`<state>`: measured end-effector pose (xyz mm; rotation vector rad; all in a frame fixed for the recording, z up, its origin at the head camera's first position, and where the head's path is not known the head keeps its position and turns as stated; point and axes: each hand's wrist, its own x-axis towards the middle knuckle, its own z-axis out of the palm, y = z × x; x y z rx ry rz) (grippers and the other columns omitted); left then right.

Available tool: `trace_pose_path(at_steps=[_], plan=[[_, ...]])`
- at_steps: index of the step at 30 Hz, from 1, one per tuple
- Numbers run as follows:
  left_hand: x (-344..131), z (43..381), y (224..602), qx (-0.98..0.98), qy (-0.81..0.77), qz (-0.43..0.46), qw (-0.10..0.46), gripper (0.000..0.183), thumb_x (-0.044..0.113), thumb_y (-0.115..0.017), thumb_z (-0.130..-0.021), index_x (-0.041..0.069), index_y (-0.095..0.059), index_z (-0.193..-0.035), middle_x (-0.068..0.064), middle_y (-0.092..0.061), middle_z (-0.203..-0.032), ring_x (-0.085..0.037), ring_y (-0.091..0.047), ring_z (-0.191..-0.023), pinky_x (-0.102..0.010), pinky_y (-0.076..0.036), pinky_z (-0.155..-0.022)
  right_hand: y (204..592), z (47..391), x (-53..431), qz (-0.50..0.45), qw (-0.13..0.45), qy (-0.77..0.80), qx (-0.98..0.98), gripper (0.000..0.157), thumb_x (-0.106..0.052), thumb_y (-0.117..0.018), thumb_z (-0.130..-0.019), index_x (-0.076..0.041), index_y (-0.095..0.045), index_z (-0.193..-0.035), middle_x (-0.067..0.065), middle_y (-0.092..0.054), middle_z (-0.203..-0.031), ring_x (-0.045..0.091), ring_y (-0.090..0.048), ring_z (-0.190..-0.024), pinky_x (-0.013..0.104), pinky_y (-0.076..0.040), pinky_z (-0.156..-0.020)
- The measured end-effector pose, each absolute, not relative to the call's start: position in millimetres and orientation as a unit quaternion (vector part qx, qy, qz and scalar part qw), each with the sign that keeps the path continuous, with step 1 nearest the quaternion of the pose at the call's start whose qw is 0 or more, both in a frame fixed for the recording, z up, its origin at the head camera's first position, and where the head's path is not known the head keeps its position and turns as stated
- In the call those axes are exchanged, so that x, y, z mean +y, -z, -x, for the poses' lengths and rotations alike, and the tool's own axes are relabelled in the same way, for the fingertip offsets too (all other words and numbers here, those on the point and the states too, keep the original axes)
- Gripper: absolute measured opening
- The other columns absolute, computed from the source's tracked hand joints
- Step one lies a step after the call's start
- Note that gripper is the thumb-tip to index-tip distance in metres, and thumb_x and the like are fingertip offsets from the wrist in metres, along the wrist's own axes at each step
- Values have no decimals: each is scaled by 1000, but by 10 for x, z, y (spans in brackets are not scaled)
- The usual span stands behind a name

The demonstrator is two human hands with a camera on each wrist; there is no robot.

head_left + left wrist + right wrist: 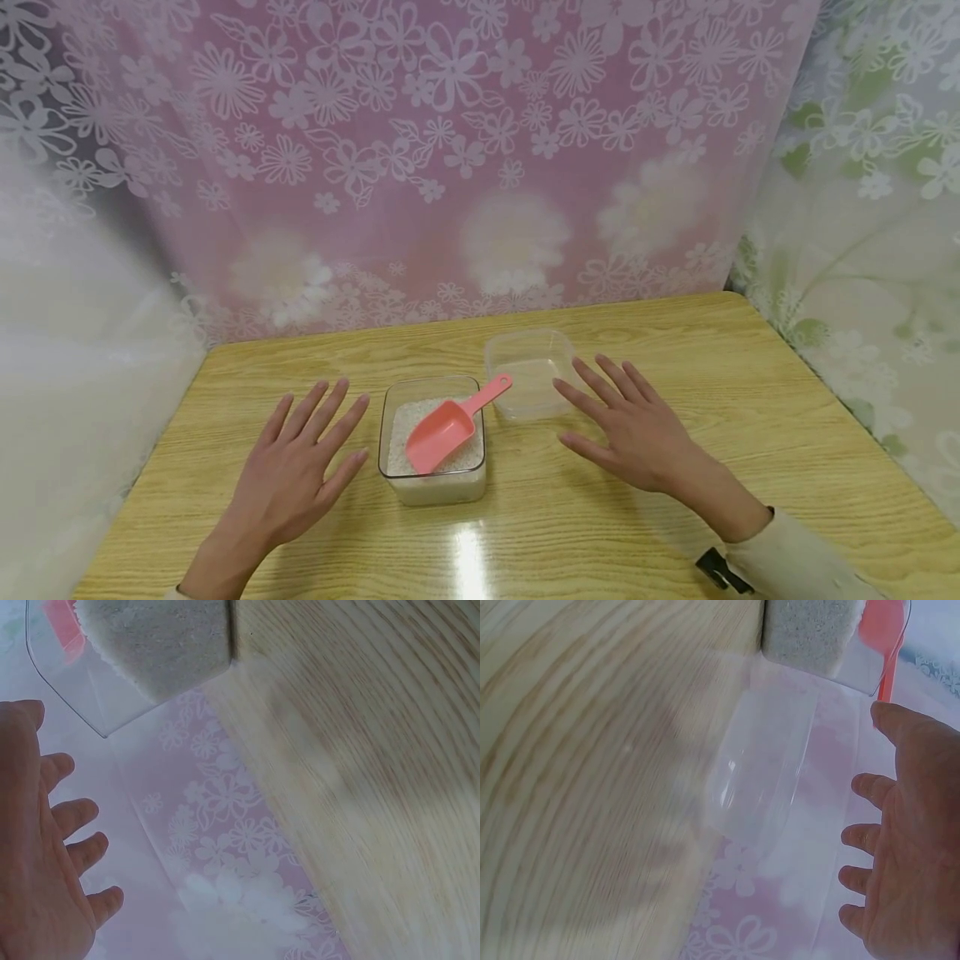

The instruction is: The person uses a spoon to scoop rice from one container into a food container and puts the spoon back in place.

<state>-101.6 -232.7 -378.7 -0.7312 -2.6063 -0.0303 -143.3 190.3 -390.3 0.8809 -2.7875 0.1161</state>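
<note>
A clear square container (438, 492) of white rice (405, 429) stands on the table between the two hands. On the rice lies a pink scoop (442, 433), its handle slanting over the container's right rim. Behind and to the right sits a clear plastic box (528, 383) with no contents visible. My left hand (296, 475) hovers left of the rice container, fingers spread, holding nothing. My right hand (633, 429) is held above the table beside the plastic box, fingers spread and nothing in them; its fingertips overlap the box's right edge in the head view.
The wood-grain table (600, 542) ends at a pink flowered curtain (450, 167) along the back. Pale hangings flank it, one at the left (82, 375) and a flowered one at the right (885, 250). A dark clip-like piece (722, 571) is by the right sleeve (787, 554).
</note>
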Motion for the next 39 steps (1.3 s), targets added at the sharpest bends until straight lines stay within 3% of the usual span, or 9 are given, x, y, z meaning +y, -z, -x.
trace_pose_path(at_steps=[13,20,27,39], plan=[[-2275,1057,3787,-938,16,275,212,59,54,-31,-100,21,-42,-147,-7,-31,-153,-29,-25,-140,-53,-16,-113,3902,1444,1807,-307,105,-47,-945,68,-62,-42,-94,-26,-33,-151,5,-20,-157,28,-8,-144,51,-9,-115],[-2236,1071,3784,-937,17,281,208,59,54,-32,-100,21,-41,-148,-4,-27,-155,-29,-25,-140,-53,-15,-113,3920,1446,1755,-317,106,-42,-942,67,-62,-41,-95,-26,-33,-151,7,-22,-157,33,-14,-143,52,-9,-115],[-2208,1088,3782,-935,14,288,208,59,54,-30,-100,20,-40,-148,-5,-27,-155,-29,-26,-140,-53,-15,-113,3912,1443,1676,-324,97,-35,-941,68,-64,-38,-95,-27,-32,-151,5,-19,-157,28,-6,-144,50,-5,-116],[-2173,1116,3782,-932,14,297,209,57,52,-30,-101,20,-41,-147,-5,-27,-155,-30,-27,-139,-53,-17,-113,3949,1434,1600,-330,104,-25,-938,65,-63,-39,-95,-28,-36,-150,5,-20,-157,28,-8,-144,48,-5,-116]])
